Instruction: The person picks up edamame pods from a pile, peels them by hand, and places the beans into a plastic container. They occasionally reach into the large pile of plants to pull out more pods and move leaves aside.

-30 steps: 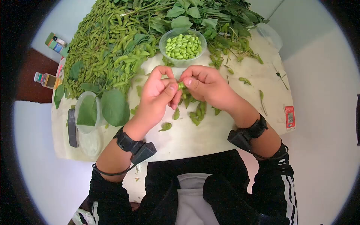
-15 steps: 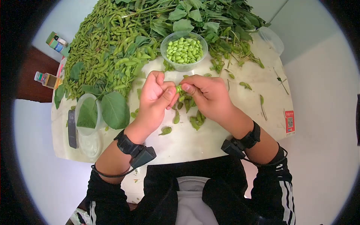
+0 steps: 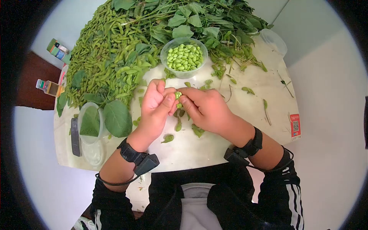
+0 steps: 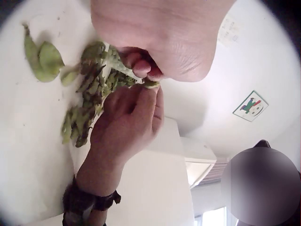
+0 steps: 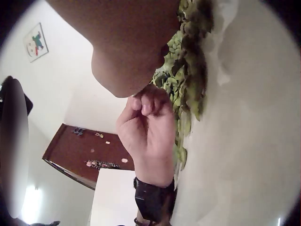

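A green soybean pod (image 3: pixel 178 94) is held up between the two hands over the table. My left hand (image 3: pixel 154 111) pinches it between thumb and fingers. From the other side, my right hand (image 3: pixel 210 109) grips it with thumb and index finger. In the left wrist view a sliver of the pod (image 4: pixel 151 85) shows at the right hand's fingertips; in the right wrist view the hands hide it. Several loose pods (image 3: pixel 198 131) lie beneath and beside the hands. Beyond them stands a clear plastic bowl (image 3: pixel 183 74) of shelled green soybeans (image 3: pixel 184 57).
A big heap of pods (image 3: pixel 99 65) covers the left and back, with leafy stems (image 3: pixel 214 23) behind the bowl. At left are a clear tub (image 3: pixel 90 138) by a large leaf (image 3: pixel 118 119), a dark oblong object (image 3: pixel 75 137) and a bottle (image 3: pixel 50 87). Another clear container (image 3: pixel 274 41) sits back right.
Both hands have moved slightly toward the body, the pod staying between their fingertips. The right hand's index finger now reaches farther over the pod.
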Motion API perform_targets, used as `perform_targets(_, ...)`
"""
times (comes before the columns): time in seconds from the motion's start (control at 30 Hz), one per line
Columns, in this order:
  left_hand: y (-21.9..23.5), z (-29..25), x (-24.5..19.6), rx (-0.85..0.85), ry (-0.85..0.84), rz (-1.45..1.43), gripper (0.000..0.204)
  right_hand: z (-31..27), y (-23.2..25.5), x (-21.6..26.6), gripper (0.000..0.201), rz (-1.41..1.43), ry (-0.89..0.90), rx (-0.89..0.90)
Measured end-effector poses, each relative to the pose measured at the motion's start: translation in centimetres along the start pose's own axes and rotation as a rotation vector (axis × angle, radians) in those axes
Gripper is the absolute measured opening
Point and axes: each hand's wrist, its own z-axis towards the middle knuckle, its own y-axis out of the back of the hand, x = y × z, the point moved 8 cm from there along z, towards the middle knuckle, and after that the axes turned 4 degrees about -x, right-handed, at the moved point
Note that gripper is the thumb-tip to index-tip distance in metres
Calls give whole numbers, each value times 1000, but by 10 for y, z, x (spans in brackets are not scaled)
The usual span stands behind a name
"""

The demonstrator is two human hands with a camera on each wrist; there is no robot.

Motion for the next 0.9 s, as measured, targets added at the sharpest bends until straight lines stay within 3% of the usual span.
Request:
perform_targets(0.07,-1,2,-3,10,-13,35,22,3,3,-3,11,93,-44,-3)
perform_targets(0.13,-4,0,-5,81,-61,164,22,0,-5,-19,11,315,-266,138)
perform_targets(0.17,-5,-1,-6,77,-59,158,22,0,-4,-22,11,314,-269,145)
perform_targets(0.23,-13,-4,-13,148,-80,182,20,-3,-10,-31,9,620,-411,177)
perform_targets(0.37,-20,-11,-9,261,-89,147,19,-6,-14,-37,9,702,-439,154)
perform_targets(0.47,-22,-13,-7,248,-109,203,19,-1,3,-34,10,657,-356,24)
perform_targets(0.53,-23,-13,-8,244,-158,265,21,2,55,-15,14,192,-90,-359)
perform_targets(0.57,-22,-12,-12,236,-172,263,21,9,57,-12,14,190,-75,-351)
perform_targets(0.63,-24,-15,-8,253,-118,296,17,10,81,-23,23,346,-123,-681)
perform_targets(0.7,-25,-16,-7,272,-121,358,15,24,75,-40,28,299,-89,-630)
perform_targets(0.77,-29,-15,-4,308,-125,423,14,30,45,-51,28,-147,-254,-131)
perform_targets(0.83,-25,-15,-2,240,-97,392,12,22,45,-61,26,-73,-273,-139)
perform_targets(0.9,-23,-12,-3,216,-77,327,13,19,49,-67,23,298,-299,-301)
